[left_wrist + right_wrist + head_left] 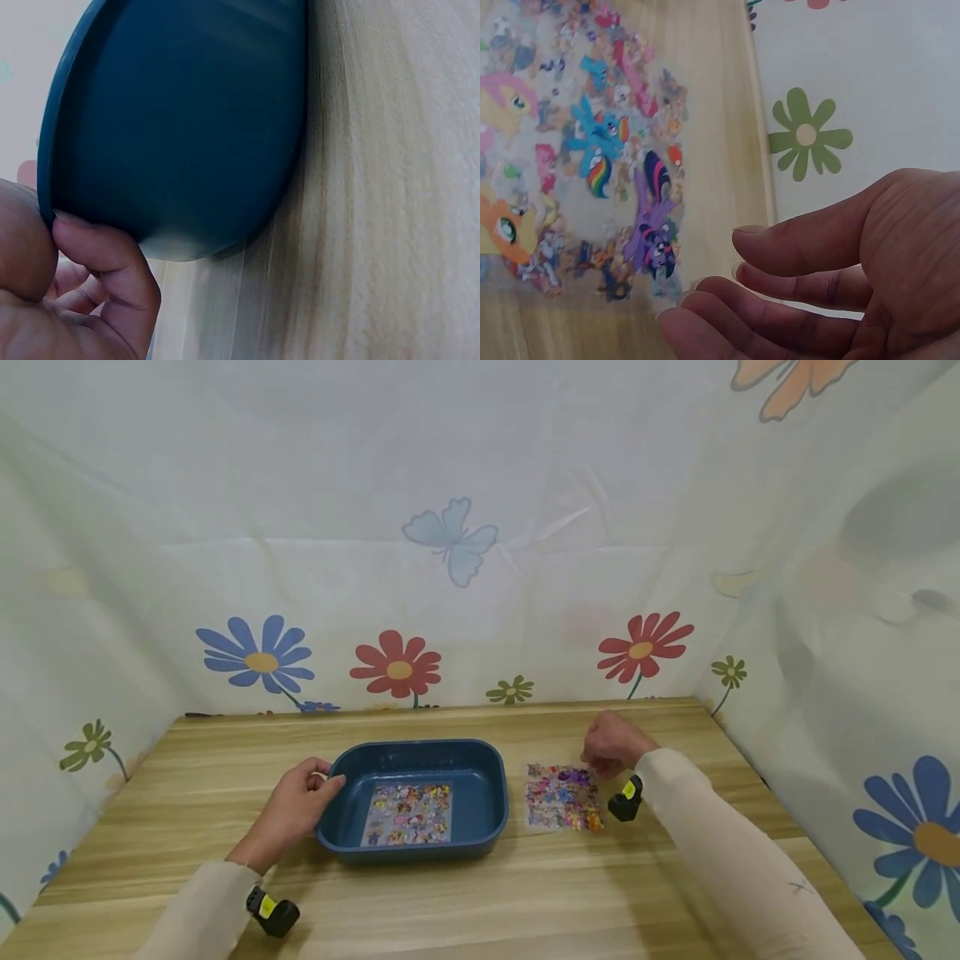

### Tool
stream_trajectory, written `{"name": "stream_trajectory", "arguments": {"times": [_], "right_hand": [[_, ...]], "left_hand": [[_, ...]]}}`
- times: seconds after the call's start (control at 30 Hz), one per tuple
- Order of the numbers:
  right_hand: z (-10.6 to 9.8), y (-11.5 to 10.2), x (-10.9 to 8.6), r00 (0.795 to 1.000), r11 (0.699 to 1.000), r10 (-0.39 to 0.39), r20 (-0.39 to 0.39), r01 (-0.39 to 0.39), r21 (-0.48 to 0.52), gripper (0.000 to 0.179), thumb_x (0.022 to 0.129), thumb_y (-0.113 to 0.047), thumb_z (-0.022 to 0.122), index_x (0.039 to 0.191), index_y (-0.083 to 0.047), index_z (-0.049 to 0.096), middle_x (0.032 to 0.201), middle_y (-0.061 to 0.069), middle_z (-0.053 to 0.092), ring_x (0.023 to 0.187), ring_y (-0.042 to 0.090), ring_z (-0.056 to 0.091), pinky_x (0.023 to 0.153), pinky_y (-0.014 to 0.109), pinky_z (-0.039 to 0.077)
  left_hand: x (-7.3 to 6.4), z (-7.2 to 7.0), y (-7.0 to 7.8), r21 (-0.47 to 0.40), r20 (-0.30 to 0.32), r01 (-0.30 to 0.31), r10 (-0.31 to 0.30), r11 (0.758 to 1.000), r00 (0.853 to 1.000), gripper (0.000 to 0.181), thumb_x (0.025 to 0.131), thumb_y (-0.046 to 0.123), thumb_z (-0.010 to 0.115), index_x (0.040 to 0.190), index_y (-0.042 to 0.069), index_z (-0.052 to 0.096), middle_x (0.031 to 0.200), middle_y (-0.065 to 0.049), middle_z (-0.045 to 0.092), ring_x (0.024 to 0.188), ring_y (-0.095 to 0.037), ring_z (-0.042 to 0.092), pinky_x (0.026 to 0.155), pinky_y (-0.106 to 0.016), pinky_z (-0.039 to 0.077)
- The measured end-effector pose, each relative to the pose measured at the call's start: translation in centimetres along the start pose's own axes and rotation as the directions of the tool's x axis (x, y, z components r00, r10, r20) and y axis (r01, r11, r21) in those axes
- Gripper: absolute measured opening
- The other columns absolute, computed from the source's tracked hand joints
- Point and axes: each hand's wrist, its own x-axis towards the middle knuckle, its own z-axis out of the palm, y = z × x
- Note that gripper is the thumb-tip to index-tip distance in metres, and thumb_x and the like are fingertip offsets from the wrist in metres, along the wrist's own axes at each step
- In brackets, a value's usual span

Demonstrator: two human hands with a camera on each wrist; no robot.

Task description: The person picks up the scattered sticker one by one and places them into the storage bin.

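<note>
My left hand (300,802) pinches the left rim of a dark blue rectangular tub (480,847), thumb on one side and fingers on the other. The left wrist view shows the thumb and curled index finger at the lip of the tub's wall (180,127). Inside the tub lies a clear sticker sheet (408,817) with small colourful pictures. Another clear sticker sheet (562,797), printed with cartoon ponies, lies on the table right of the tub. Close to its far right corner is my right hand (615,745), with relaxed fingers and the thumb (802,236) apart from them.
The wood-grain table (465,910) meets a white cloth backdrop (300,585) printed with flowers and butterflies at its back and sides. Black devices with yellow labels are strapped on both wrists, over light sleeves (735,852).
</note>
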Motion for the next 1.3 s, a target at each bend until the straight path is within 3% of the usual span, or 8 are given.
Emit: {"name": "stream_trajectory", "arguments": {"times": [0.27, 0.43, 0.8, 0.97, 1.13, 1.3], "right_hand": [[0.4, 0.9, 0.8, 0.999, 0.999, 0.054, -0.010, -0.054, -0.002, 0.025, 0.094, -0.007, 0.066, 0.070, -0.005, 0.065, 0.068, 0.006, 0.061, 0.060, 0.019, 0.058, 0.059, 0.030, 0.056], [0.5, 1.0, 0.9, 0.997, 0.997, 0.075, -0.015, -0.075, -0.018, 0.028, 0.091, -0.005, 0.066, 0.064, -0.009, 0.060, 0.066, 0.006, 0.061, 0.059, 0.019, 0.058, 0.058, 0.031, 0.056], [0.6, 1.2, 0.7, 0.997, 0.997, 0.073, -0.021, -0.073, -0.012, 0.014, 0.091, -0.004, 0.067, 0.078, 0.000, 0.070, 0.072, 0.009, 0.066, 0.062, 0.020, 0.063, 0.066, 0.036, 0.062], [0.7, 1.3, 0.5, 0.999, 0.999, 0.051, -0.019, -0.051, -0.011, 0.018, 0.089, -0.003, 0.067, 0.072, -0.004, 0.067, 0.072, 0.009, 0.066, 0.062, 0.019, 0.062, 0.066, 0.036, 0.062], [0.9, 1.1, 0.4, 0.999, 0.999, 0.031, -0.023, -0.032, -0.032, 0.020, 0.087, -0.002, 0.066, 0.067, -0.005, 0.064, 0.067, 0.007, 0.063, 0.058, 0.017, 0.059, 0.061, 0.033, 0.060], [1.1, 0.9, 0.4, 0.999, 0.999, 0.029, -0.034, -0.030, -0.046, 0.022, 0.087, -0.003, 0.067, 0.066, -0.006, 0.063, 0.067, 0.007, 0.063, 0.058, 0.018, 0.060, 0.061, 0.033, 0.060]], "left_hand": [[0.2, -0.2, -0.1, 0.003, 0.016, 0.004, -0.004, 1.000, 1.000, 0.035, 0.109, 0.028, 0.054, 0.128, -0.002, 0.051, 0.090, -0.010, 0.055, 0.079, -0.021, 0.053, 0.058, -0.030, 0.048], [0.3, -0.3, 0.1, 0.001, 0.022, 0.028, -0.028, 1.000, 0.999, 0.035, 0.109, 0.027, 0.055, 0.128, -0.002, 0.051, 0.092, -0.012, 0.056, 0.079, -0.022, 0.054, 0.059, -0.030, 0.049], [0.2, -0.5, 0.7, -0.106, 0.044, 0.120, -0.116, 0.987, 0.992, 0.032, 0.108, 0.026, 0.057, 0.125, -0.001, 0.050, 0.091, -0.013, 0.057, 0.075, -0.021, 0.059, 0.059, -0.031, 0.056], [0.1, -0.5, 0.9, -0.111, 0.045, 0.142, -0.138, 0.984, 0.989, 0.035, 0.108, 0.027, 0.057, 0.128, -0.001, 0.049, 0.093, -0.014, 0.057, 0.075, -0.021, 0.058, 0.059, -0.031, 0.055], [0.1, -0.5, 0.8, -0.126, 0.036, 0.141, -0.138, 0.982, 0.990, 0.045, 0.108, 0.027, 0.058, 0.142, 0.002, 0.043, 0.094, -0.012, 0.057, 0.076, -0.021, 0.056, 0.059, -0.031, 0.052], [0.1, -0.4, 0.8, -0.146, 0.022, 0.113, -0.111, 0.983, 0.994, 0.047, 0.107, 0.024, 0.060, 0.144, 0.005, 0.038, 0.086, -0.007, 0.053, 0.069, -0.020, 0.050, 0.055, -0.031, 0.047]]}}
